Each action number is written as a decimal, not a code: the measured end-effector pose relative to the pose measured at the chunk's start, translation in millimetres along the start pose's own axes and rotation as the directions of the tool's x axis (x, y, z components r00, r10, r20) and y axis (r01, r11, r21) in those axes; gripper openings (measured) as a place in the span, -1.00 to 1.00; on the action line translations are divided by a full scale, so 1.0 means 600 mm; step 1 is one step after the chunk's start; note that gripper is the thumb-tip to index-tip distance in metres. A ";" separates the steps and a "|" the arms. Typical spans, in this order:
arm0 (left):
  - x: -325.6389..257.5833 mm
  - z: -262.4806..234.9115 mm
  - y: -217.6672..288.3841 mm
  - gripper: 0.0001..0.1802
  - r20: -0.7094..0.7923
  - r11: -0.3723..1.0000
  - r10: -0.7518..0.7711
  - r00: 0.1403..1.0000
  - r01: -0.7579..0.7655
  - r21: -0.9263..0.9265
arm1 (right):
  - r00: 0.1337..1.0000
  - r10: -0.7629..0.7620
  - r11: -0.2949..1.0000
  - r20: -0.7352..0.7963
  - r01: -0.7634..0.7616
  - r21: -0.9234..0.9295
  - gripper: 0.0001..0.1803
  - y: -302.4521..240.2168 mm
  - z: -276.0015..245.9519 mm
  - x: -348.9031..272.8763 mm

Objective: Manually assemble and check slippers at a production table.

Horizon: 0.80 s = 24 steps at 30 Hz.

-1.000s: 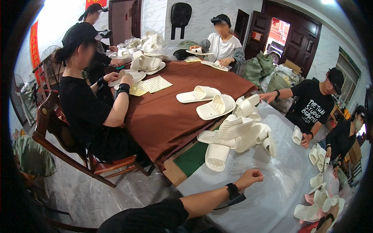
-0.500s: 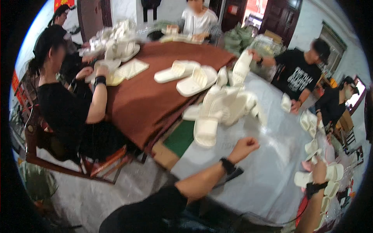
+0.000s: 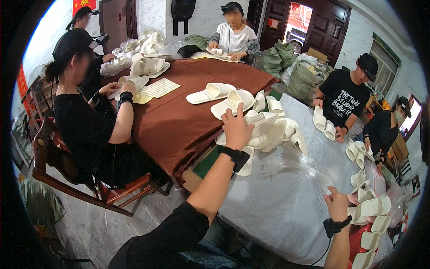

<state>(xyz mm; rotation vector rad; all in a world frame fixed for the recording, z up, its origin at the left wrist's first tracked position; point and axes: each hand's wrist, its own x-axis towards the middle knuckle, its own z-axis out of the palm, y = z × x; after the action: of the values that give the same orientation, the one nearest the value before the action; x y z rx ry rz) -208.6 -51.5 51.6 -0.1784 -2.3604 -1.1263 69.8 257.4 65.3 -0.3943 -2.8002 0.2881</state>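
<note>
My left hand (image 3: 236, 129) is stretched over a pile of cream slide slippers (image 3: 271, 134) at the middle of the table. Its fingers are apart, and their tips overlap a slipper (image 3: 242, 97) on the brown cloth; whether they touch it I cannot tell. Low over the plastic-covered tabletop (image 3: 286, 206), at the right, is my right hand (image 3: 337, 204), fingers loosely bent and apart, with nothing visible in it. Beside it, along the right edge, several more slippers (image 3: 375, 206) lie in a row. Both wrists wear black bands.
A brown cloth (image 3: 179, 116) covers the far table, with a patterned sheet (image 3: 160, 88) on it. Co-workers around the tables handle slippers; one at the right holds a pair (image 3: 319, 119). A wooden chair (image 3: 85, 193) stands at the left. Stuffed sacks (image 3: 304, 80) sit behind.
My left hand has moved forward and left to the slipper pile, its fingers opening. My right hand has come left from the slippers at the right edge. The view has shifted slightly.
</note>
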 end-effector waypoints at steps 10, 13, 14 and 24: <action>-0.003 0.092 -0.074 -0.41 0.003 0.961 0.059 0.998 -0.056 -0.272 | 0.995 -0.103 0.989 0.012 0.101 0.111 -0.65 -0.052 0.081 0.000; -0.005 0.074 -0.069 -0.51 -0.006 0.963 -0.025 1.000 0.023 -0.270 | 0.996 -0.080 0.977 0.034 0.071 0.202 -0.65 -0.078 0.077 -0.003; -0.009 0.063 -0.056 -0.51 0.045 0.950 -0.087 0.995 0.097 -0.297 | 0.998 -0.037 0.971 0.041 0.027 0.239 -0.66 -0.083 0.072 -0.005; -0.042 -0.003 -0.075 -0.51 0.222 0.498 -0.007 0.975 0.196 -0.845 | 0.996 0.073 0.390 0.050 -0.075 0.918 -0.30 -0.136 0.117 0.045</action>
<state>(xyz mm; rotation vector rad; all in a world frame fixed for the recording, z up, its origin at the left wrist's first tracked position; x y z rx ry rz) -200.9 -79.2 8.8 -0.5160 -1.7032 -2.3881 3.5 177.6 25.9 -0.2117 -2.1052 1.7565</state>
